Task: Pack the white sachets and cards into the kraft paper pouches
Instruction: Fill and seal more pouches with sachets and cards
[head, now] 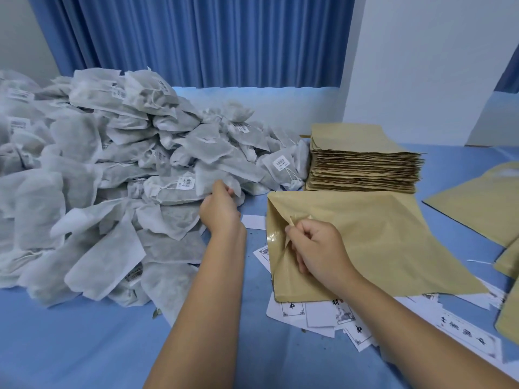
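A large heap of white sachets (92, 169) covers the left half of the blue table. My left hand (220, 209) reaches into the heap's right edge and pinches one white sachet (217, 175). A kraft paper pouch (365, 242) lies flat in the middle. My right hand (317, 245) pinches its upper layer at the open left end, lifting the mouth. White printed cards (317, 313) lie scattered under and in front of the pouch.
A tall stack of flat kraft pouches (365, 161) stands behind the open one. More kraft pouches (477, 203) lie at the right edge. A blue curtain (196, 37) and a white wall close the back. Bare blue tablecloth (70, 346) shows at the front left.
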The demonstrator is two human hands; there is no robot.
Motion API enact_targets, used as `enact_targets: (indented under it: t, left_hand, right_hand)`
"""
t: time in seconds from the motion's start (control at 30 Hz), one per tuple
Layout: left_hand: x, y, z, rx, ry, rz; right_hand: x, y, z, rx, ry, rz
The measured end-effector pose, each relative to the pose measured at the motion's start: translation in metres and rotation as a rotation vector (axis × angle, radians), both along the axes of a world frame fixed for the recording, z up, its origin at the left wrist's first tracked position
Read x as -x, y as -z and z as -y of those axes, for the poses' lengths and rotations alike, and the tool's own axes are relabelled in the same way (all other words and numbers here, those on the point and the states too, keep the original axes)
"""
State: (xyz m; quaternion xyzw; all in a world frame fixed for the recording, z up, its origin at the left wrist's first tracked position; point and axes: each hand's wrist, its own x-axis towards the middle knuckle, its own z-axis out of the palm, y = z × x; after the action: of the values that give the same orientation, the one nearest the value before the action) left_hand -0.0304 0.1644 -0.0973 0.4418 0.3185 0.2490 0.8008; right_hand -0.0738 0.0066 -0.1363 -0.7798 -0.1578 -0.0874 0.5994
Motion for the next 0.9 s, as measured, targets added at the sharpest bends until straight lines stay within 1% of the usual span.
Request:
enact_targets:
  t: [0.07,0.17,0.23,0.3,0.37,0.5,0.57,0.7,0.83,0.9]
  left_hand:
    - [0.001,-0.003,0.003,-0.089,0.115,0.022]
    - [0.004,-0.006,0.010,-0.245,0.376,0.014]
    - [0.005,-0.007,0.016,-0.350,0.451,-0.014]
    - [0.006,-0.008,0.018,-0.394,0.468,-0.028]
    - [0.006,-0.009,0.015,-0.383,0.475,-0.026]
    - [0.009,-0.015,0.004,-0.264,0.501,0.049]
    - [0.010,-0.016,-0.001,-0.268,0.492,0.050]
    - [0.013,-0.017,-0.009,-0.232,0.391,0.106]
    - [0.018,-0.020,-0.007,-0.292,0.435,0.116]
    - [0.021,-0.020,-0.003,-0.252,0.478,0.198]
  right_hand:
    - [0.002,-0.006,0.003,-0.060,0.023,0.015]
    - [0.006,-0.016,0.008,-0.134,0.054,0.048]
    - [0.009,-0.021,0.012,-0.175,0.075,0.070]
    - [0.011,-0.025,0.017,-0.195,0.099,0.099]
    - [0.012,-0.029,0.020,-0.202,0.117,0.128]
    - [0.013,-0.034,0.024,-0.224,0.154,0.161]
    - [0.013,-0.035,0.024,-0.229,0.171,0.173]
    - [0.013,-0.039,0.026,-0.240,0.199,0.179]
    - [0.013,-0.040,0.027,-0.248,0.211,0.166]
    - [0.012,-0.039,0.027,-0.243,0.216,0.162]
